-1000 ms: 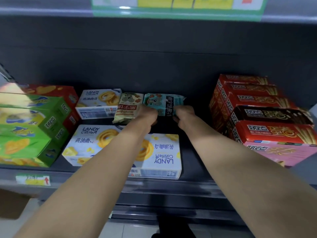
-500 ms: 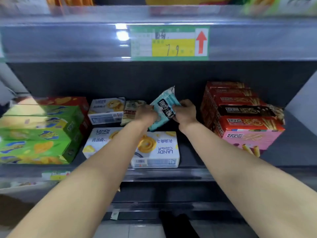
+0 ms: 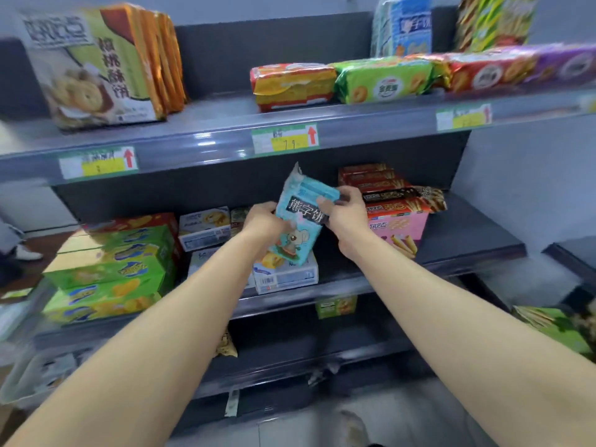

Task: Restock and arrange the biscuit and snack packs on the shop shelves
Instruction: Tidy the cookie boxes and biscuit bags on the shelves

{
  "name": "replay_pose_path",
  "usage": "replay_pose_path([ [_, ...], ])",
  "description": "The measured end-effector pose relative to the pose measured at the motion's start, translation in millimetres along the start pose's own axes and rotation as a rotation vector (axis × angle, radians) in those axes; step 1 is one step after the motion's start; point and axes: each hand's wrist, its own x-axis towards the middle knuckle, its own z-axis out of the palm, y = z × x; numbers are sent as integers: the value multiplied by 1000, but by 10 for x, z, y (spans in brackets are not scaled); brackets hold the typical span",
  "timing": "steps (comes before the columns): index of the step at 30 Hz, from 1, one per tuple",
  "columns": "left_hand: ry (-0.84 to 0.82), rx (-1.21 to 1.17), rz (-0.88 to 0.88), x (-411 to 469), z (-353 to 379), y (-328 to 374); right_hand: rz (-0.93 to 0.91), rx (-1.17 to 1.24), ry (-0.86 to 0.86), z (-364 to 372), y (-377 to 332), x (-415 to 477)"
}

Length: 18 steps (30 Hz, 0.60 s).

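Now | two hands: left hand (image 3: pixel 264 221), right hand (image 3: pixel 346 214) | one blue pack (image 3: pixel 298 230)

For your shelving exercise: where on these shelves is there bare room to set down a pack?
Free: the dark middle shelf right of the red and pink biscuit-stick boxes; the upper shelf between the tall cookie bags and the orange wrapped pack. Crowded: the middle shelf's left, with green boxes and white cookie boxes.

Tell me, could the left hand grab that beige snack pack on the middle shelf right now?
Probably not yet: the left hand is gripping the blue bear-biscuit pack, which sits before the beige snack pack.
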Motion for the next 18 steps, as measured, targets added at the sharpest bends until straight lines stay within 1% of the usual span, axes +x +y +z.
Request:
replay_pose_path([
  [2,-53,-57,-26,-197,27,16,7,-13,-1,-97,-101,-227],
  [4,-80,-77,-40,-372,67,66,3,-47,-38,-198,-199,-416],
  [9,-54,-169,-40,-661,201,258,-40,-82,-65,-437,-431,-677],
  [13,-28,-249,79,-842,311,522,-183,-130,-40,-568,-734,-752],
  [15,-18,-296,170,-894,339,749,-264,-96,-35,-638,-957,-722],
  [18,18,-304,324,-891,384,1189,-407,-62,-30,-759,-1371,-580],
])
